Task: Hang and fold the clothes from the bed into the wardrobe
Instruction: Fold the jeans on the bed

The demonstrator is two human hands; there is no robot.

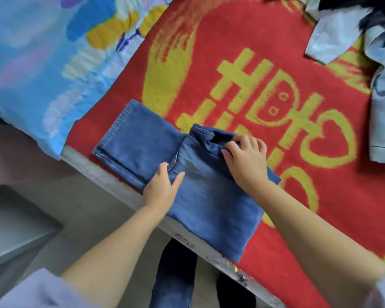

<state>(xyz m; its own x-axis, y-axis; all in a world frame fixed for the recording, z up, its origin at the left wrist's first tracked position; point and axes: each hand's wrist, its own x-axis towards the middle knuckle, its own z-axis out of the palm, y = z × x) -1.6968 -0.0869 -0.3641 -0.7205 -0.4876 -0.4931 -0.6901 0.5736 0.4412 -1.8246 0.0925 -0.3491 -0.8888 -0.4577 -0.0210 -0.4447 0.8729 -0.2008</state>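
Jeans (200,196) folded, pinched at the waistband by curled fingers of right hand (246,161), pressed flat under straight, spread left hand (162,187) — on red blanket (320,196) at bed's edge — pale clothes (382,85) heaped well apart.

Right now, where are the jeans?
In the head view the folded jeans lie low and centre on the red blanket, at the bed's near edge, with both hands on them; the unfolded clothes pile sits far right.
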